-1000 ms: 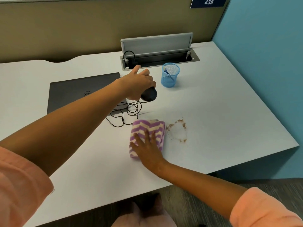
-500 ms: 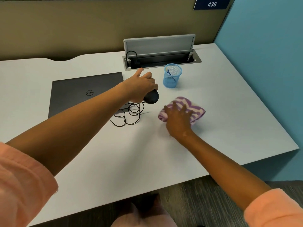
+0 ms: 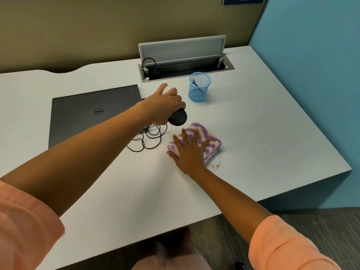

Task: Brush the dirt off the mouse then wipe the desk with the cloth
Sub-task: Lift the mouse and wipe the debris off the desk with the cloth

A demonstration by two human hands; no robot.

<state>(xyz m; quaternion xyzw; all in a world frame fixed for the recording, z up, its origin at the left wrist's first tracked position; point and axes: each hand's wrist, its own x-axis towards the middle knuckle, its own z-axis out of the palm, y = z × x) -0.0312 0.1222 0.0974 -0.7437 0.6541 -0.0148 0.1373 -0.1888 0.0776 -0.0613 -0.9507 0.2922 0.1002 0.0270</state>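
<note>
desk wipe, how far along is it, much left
The mouse is lifted off the desk in the left hand, so the brushing looks finished. The right hand presses flat on the striped cloth, mid-wipe. A few brown crumbs lie just right of that hand; those need wiping, then the mouse goes back down.

— What is the person wearing?
— A salmon-pink top; its left sleeve (image 3: 25, 228) and right sleeve (image 3: 286, 248) are pushed up, leaving the forearms bare.
— Anything on the hands?
— No. Left hand (image 3: 165, 106) and right hand (image 3: 190, 151) are both bare.
</note>
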